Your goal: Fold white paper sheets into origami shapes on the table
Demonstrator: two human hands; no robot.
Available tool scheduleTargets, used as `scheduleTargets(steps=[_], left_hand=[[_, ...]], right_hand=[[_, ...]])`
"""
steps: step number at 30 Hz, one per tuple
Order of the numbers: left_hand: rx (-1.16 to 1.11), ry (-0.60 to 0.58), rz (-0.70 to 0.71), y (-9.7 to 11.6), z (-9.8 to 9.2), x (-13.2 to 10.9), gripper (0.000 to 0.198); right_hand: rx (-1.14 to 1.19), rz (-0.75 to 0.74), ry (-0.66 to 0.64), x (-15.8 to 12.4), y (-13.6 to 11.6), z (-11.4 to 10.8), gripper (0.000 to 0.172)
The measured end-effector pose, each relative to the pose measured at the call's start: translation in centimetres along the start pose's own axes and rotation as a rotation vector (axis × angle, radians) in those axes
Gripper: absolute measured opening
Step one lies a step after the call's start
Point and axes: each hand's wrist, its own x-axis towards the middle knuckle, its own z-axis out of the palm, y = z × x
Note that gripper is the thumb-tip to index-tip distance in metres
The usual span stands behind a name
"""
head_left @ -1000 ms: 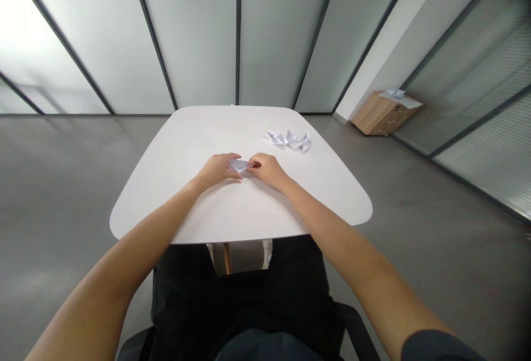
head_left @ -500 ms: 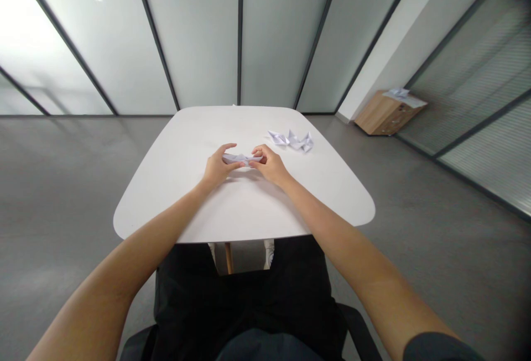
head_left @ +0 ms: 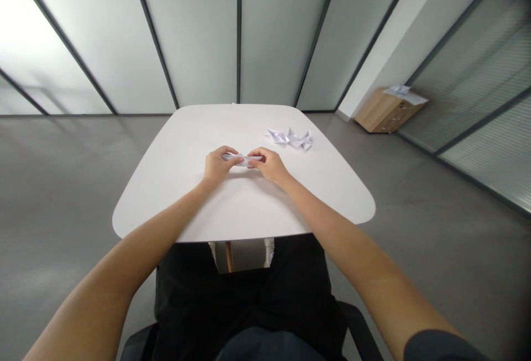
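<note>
Two bare hands meet near the middle of a white bench [head_left: 244, 212] with rounded corners, seen from the head-worn camera looking forward and down. The left hand [head_left: 216, 165] and the right hand [head_left: 270, 165] both grip one folded white paper strip [head_left: 243, 159], each closed narrowly around one end, with the fingers curled over its top edge. The strip lies level between them, and only a small gap separates the hands. Whether it touches the bench or is lifted slightly above it is hard to tell.

Just beyond the right hand and well toward the far edge, a row of folded white paper pieces [head_left: 289, 139] sits on the bench, their pointed peaks standing up. They touch one another and stand apart from both hands.

Past the bench, a low wooden cabinet [head_left: 384, 112] stands on the grey floor [head_left: 62, 212] at the far right, with loose white papers [head_left: 400, 91] on top. Frosted glass wall panels [head_left: 194, 35] with dark frames run behind the bench. Below its near edge, the person's black trousers [head_left: 249, 294] fill the lower middle of the view, with a wooden bench leg [head_left: 228, 256] beyond them. A dark short sleeve [head_left: 440, 348] shows at the lower right, above the right forearm's upper end.
</note>
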Motion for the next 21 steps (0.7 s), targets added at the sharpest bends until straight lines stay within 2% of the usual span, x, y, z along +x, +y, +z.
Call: scheduleTargets(steps=[3,7,12,18,21], left_hand=[[-0.014,-0.035,0.018,0.2,-0.3,0.0,0.054],[-0.169,-0.140,0.028,0.0,-0.8,0.1,0.067],[-0.210,-0.207,0.024,-1.4,-1.6,0.9,0.050],[-0.207,-0.278,-0.010,-2.3,-3.1,1.2,0.038],[-0.179,-0.328,-0.006,-2.3,-3.4,1.2,0.036]], right_hand=[[0.023,0.007,0.023,0.2,0.3,-0.2,0.027],[0.033,-0.009,0.080,0.5,0.8,-0.9,0.033],[-0.114,0.004,0.087,0.4,0.7,-2.0,0.030],[-0.179,-0.027,-0.077,0.0,0.2,-3.1,0.028],[-0.208,-0.024,-0.098,0.0,0.4,-3.3,0.021]])
